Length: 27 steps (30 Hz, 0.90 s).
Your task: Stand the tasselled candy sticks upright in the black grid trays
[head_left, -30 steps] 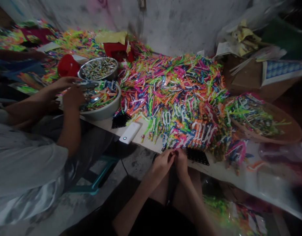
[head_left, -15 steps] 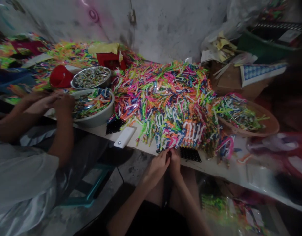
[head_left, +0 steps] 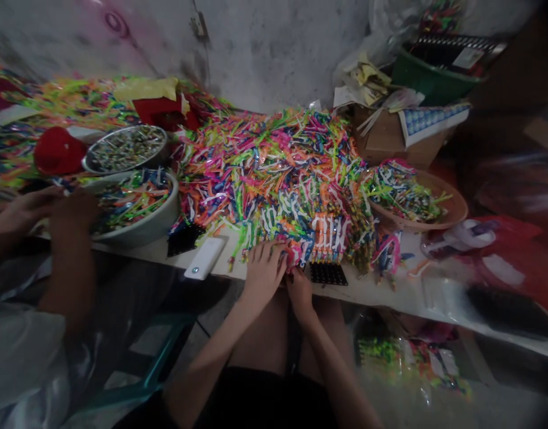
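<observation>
My left hand point(head_left: 265, 267) lies at the table's front edge, its fingers stretched out and slightly apart over the near end of a row of small bright plastic pieces point(head_left: 296, 249). Close beside it, my right hand point(head_left: 299, 291) has its fingers drawn together in a pinch below a pink piece; what it grips is too dark and small to make out. To the right, more pieces with white and orange strips point(head_left: 328, 235) stand side by side on a black perforated tray point(head_left: 328, 274). Behind them a large heap of multicoloured strips point(head_left: 274, 152) covers the table.
A white power bank point(head_left: 205, 257) lies left of my hands. Further left stand a pale tub point(head_left: 142, 232) and a metal bowl point(head_left: 87, 162), both filled with small pieces. An orange basin point(head_left: 457, 208) sits right. A co-worker's hands point(head_left: 46, 205) are busy at the left.
The view has swung so the scene shifts left. My left hand has moved from beside my right hand onto the pieces, its fingers opening out. My right hand stays pinched near the edge.
</observation>
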Available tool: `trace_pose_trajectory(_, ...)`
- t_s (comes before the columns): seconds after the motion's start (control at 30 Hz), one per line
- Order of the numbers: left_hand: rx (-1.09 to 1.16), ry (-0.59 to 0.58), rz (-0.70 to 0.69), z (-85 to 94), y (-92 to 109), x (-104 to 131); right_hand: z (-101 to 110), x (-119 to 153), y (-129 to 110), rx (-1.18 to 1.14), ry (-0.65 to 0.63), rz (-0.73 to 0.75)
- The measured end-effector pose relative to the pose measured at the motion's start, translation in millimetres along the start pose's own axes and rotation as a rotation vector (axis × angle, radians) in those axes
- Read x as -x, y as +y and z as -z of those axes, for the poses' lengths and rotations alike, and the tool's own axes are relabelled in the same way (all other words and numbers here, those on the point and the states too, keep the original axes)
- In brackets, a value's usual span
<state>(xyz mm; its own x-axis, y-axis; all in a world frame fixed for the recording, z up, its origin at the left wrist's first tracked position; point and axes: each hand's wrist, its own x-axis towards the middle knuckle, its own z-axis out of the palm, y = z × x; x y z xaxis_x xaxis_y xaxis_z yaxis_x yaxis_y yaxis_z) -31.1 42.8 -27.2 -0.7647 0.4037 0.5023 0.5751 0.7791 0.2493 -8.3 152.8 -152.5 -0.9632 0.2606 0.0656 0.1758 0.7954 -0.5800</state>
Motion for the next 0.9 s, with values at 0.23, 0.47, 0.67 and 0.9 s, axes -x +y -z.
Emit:
trace_pose_trajectory(0.23, 0.068, -0.11, -0.063, -0.4, -17, -10, -2, 1, 3, 0.019, 0.003, 0.01)
trace_pose_trajectory(0.47, 0.037, -0.145, -0.024, -2.2, -11, -19, -5, 2, 3, 0.003, 0.048, 0.017)
trace_pose_trajectory(0.67, -0.035, -0.17, 0.08, -5.9, -1, -28, -7, 1, 6, -0.012, 0.056, 0.021)
trace_pose_trajectory(0.9, 0.007, -0.22, 0.193, -4.5, 0, -37, -6, 2, 5, -0.026, 0.04, 0.023)
